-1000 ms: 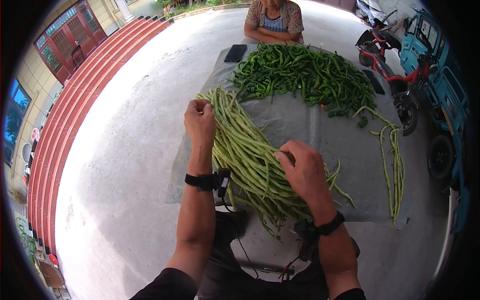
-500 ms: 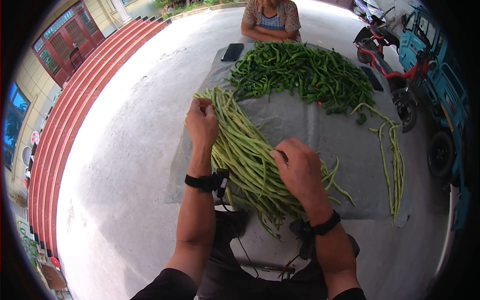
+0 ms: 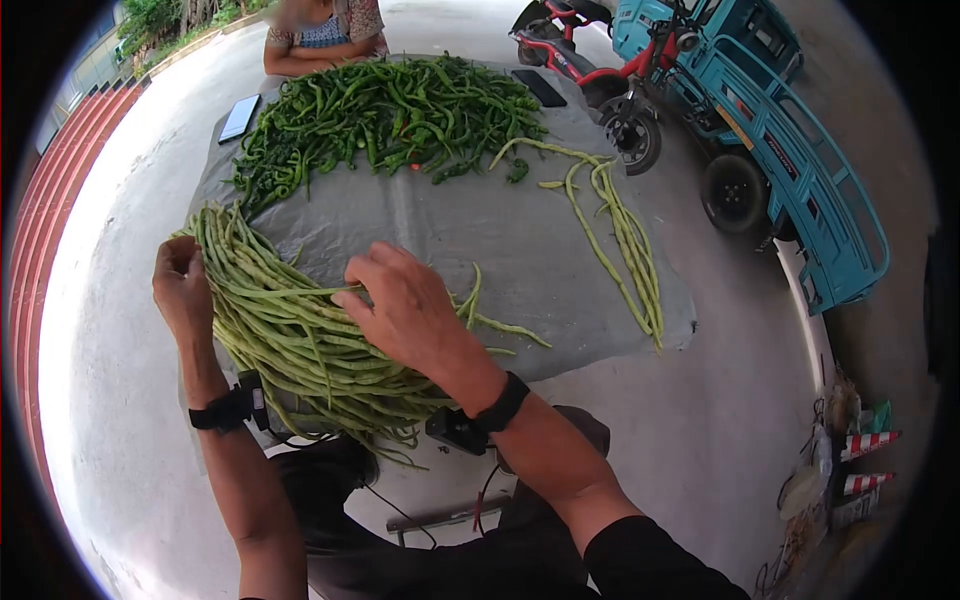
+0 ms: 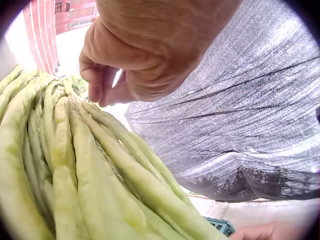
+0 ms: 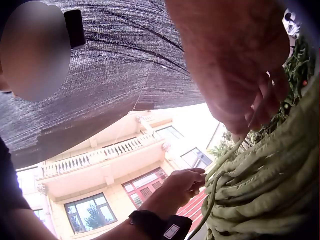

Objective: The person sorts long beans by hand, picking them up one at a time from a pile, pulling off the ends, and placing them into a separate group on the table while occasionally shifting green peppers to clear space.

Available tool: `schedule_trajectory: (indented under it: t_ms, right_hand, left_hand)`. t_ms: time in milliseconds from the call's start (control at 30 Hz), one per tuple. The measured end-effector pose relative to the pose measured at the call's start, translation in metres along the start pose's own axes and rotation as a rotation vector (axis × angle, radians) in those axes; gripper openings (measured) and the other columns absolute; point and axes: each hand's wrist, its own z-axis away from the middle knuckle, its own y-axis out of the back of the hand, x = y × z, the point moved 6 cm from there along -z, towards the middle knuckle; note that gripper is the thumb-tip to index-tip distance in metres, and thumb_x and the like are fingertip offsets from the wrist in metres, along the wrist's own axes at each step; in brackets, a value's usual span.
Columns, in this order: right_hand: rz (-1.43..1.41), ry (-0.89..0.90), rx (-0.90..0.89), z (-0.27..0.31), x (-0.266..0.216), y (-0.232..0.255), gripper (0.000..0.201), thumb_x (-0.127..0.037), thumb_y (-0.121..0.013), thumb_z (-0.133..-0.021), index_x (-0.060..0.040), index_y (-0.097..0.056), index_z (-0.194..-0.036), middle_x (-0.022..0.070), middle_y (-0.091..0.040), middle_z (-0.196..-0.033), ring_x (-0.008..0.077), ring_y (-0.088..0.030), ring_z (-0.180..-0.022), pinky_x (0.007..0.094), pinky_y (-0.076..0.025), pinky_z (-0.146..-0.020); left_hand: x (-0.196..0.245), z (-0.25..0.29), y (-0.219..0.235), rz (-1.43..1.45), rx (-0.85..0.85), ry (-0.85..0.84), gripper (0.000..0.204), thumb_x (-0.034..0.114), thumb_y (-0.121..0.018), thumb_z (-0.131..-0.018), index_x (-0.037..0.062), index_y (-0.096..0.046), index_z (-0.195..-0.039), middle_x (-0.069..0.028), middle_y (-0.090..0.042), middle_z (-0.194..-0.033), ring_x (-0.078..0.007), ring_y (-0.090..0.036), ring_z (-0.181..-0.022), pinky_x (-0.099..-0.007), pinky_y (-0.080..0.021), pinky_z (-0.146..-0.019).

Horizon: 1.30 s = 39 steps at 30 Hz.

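A big heap of long green beans [image 3: 300, 350] lies along the near left of the sheet-covered table. At its far left end my left hand [image 3: 183, 295] pinches bean tips between thumb and fingers; the left wrist view shows these fingertips right at the ends of the beans [image 4: 90, 150]. Over the heap's middle, my right hand [image 3: 405, 310] pinches a single long bean [image 3: 310, 292] that stretches leftward across the others. The right wrist view has this bean passing between the right hand's [image 5: 240, 75] fingers, with the left hand [image 5: 180, 187] beyond.
Green chili peppers [image 3: 390, 110] are piled at the table's far side, where a person [image 3: 325, 40] leans with folded arms. Phones [image 3: 239, 118] lie at both sides of that pile. Several separate long beans [image 3: 630, 245] lie at right. A blue cargo tricycle [image 3: 780, 150] stands beyond.
The head view has swung right, so the table and both hands appear further left. Both hands keep about the same places over the bean heap. The left phone's screen now looks bright.
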Motion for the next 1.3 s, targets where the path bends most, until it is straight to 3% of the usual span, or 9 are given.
schedule_trajectory:
  t_ms: [167,367,500,600,733,1033,1300]
  right_hand:
    - [-0.015,-0.145,0.051,-0.003,0.047,0.038,0.021,-0.020,-0.077,-0.089,-0.0030,-0.066,-0.094,0.0155,-0.065,-0.093,0.0389,-0.065,-0.088,0.0498,-0.052,-0.076]
    - [0.243,-0.378,0.155,0.017,0.115,0.123,0.026,-0.024,-0.076,-0.090,-0.0024,-0.069,-0.102,0.0174,-0.073,-0.087,0.0399,-0.069,-0.084,0.0499,-0.053,-0.077]
    - [0.442,-0.595,0.193,0.057,0.190,0.166,0.025,-0.024,-0.078,-0.088,-0.0050,-0.069,-0.102,0.0164,-0.070,-0.099,0.0390,-0.067,-0.099,0.0498,-0.052,-0.085]
    - [0.673,-0.649,0.209,0.086,0.225,0.185,0.028,-0.023,-0.079,-0.086,-0.0026,-0.069,-0.103,0.0165,-0.071,-0.100,0.0351,-0.069,-0.097,0.0471,-0.054,-0.085]
    - [0.689,-0.743,0.175,0.108,0.255,0.199,0.028,-0.023,-0.081,-0.085,-0.0074,-0.069,-0.104,0.0177,-0.068,-0.110,0.0407,-0.064,-0.110,0.0504,-0.051,-0.095]
    - [0.704,-0.830,0.103,0.116,0.283,0.197,0.019,-0.013,-0.073,-0.081,-0.0071,-0.071,-0.099,0.0190,-0.072,-0.100,0.0421,-0.068,-0.101,0.0520,-0.054,-0.089]
    - [0.500,-0.668,0.233,0.079,0.233,0.198,0.013,-0.012,-0.071,-0.082,-0.0043,-0.065,-0.091,0.0177,-0.072,-0.092,0.0393,-0.069,-0.088,0.0499,-0.053,-0.078]
  left_hand:
    - [0.003,0.001,-0.001,0.051,0.021,-0.033,0.013,0.005,-0.068,-0.097,0.0010,-0.071,-0.109,-0.0057,-0.074,-0.094,-0.0128,-0.068,-0.086,-0.0299,-0.053,-0.082]
    - [0.026,0.007,-0.002,0.114,0.025,-0.042,0.011,0.006,-0.069,-0.098,0.0012,-0.071,-0.108,-0.0031,-0.072,-0.092,-0.0112,-0.064,-0.084,-0.0290,-0.052,-0.082]
    - [0.030,0.009,-0.007,0.164,0.001,-0.056,0.009,0.006,-0.069,-0.098,0.0011,-0.071,-0.106,-0.0020,-0.071,-0.091,-0.0099,-0.063,-0.083,-0.0278,-0.051,-0.080]
    - [0.038,0.012,-0.012,0.172,-0.009,-0.074,0.008,0.006,-0.069,-0.099,0.0010,-0.071,-0.105,-0.0015,-0.070,-0.091,-0.0092,-0.062,-0.083,-0.0267,-0.050,-0.080]
    - [0.045,0.015,-0.018,0.205,-0.017,-0.093,0.008,0.006,-0.069,-0.099,0.0009,-0.071,-0.105,-0.0009,-0.070,-0.091,-0.0088,-0.061,-0.084,-0.0261,-0.050,-0.081]
    - [0.054,0.021,-0.029,0.254,-0.085,-0.094,0.007,0.006,-0.070,-0.099,0.0021,-0.071,-0.105,0.0000,-0.069,-0.092,-0.0085,-0.061,-0.086,-0.0256,-0.049,-0.080]
    - [0.058,0.024,-0.036,0.294,-0.146,-0.075,0.010,0.009,-0.069,-0.099,0.0028,-0.070,-0.107,0.0005,-0.067,-0.092,-0.0080,-0.058,-0.084,-0.0238,-0.047,-0.079]
